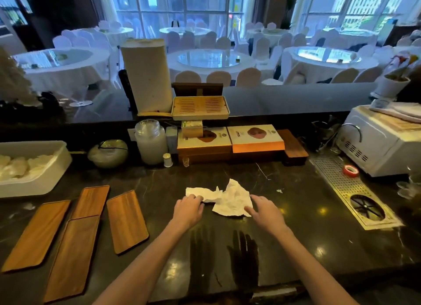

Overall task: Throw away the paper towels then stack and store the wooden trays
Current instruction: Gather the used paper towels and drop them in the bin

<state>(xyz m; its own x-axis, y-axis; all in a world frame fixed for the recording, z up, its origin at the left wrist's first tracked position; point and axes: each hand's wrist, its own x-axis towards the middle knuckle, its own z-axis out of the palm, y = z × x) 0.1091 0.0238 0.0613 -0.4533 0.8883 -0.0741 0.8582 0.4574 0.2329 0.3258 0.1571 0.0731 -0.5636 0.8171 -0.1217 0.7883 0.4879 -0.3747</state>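
Observation:
Crumpled white paper towels (230, 196) lie in the middle of the dark marble counter (296, 225). My left hand (188, 210) rests at their left end, fingers curled onto the paper's edge. My right hand (265, 212) touches their right edge with its fingers spread. Several flat wooden trays lie on the counter at the left: one far left (37, 234), one upper (92, 201), one lower and overlapping it (73, 256), one nearest my hands (126, 220).
A white tub (34, 168) of rolled cloths stands at the back left. Behind the towels are a glass jar (150, 141), boxes (255, 137), a paper roll (147, 75) and a slatted tea tray (200, 107). A metal drain grate (348, 188) and a white appliance (382, 142) sit at the right.

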